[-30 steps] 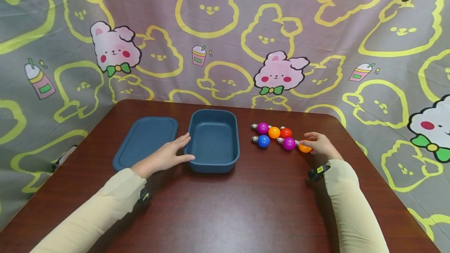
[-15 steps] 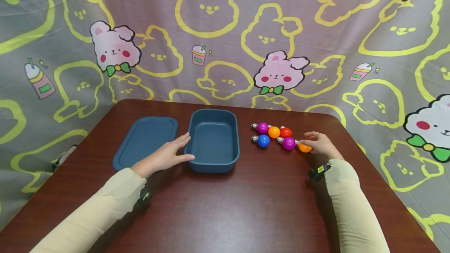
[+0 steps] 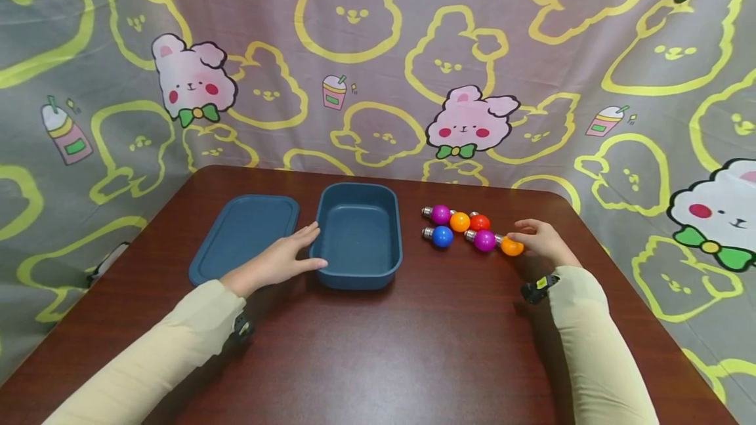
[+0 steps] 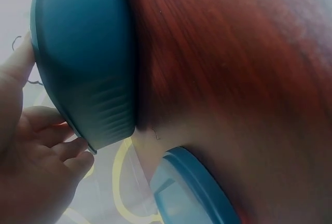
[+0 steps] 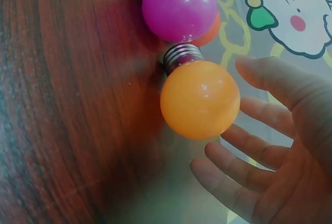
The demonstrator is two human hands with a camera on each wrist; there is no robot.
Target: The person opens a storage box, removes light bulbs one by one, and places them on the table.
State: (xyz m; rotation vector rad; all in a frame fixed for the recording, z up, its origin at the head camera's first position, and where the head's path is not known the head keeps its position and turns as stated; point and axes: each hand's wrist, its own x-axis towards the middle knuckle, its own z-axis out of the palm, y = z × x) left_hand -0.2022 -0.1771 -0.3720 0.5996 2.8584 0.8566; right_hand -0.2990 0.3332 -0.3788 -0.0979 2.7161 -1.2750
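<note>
An orange light bulb (image 3: 511, 246) lies on the table with its metal screw base to the left. My right hand (image 3: 542, 241) is beside it with fingers and thumb spread. In the right wrist view the thumb stands off the bulb (image 5: 199, 99), and the fingers lie close to its side; I cannot tell if they touch. My left hand (image 3: 285, 258) rests its fingertips and thumb at the left rim of a deep blue box (image 3: 359, 281), whose visible inside holds nothing. More bulbs lie left of the orange one: purple (image 3: 485, 241), blue (image 3: 442, 237) and red (image 3: 480, 223).
Left of the box lies a flat blue lid (image 3: 245, 231), partly behind my left hand. A second orange bulb (image 3: 460, 222) and another purple bulb (image 3: 440, 214) lie in the cluster's back row. A patterned curtain (image 3: 378, 143) hangs behind the brown table (image 3: 378, 359).
My right hand has drifted slightly to the right, showing a little more of the orange bulb. My left hand, the box and the bulbs have stayed in place.
</note>
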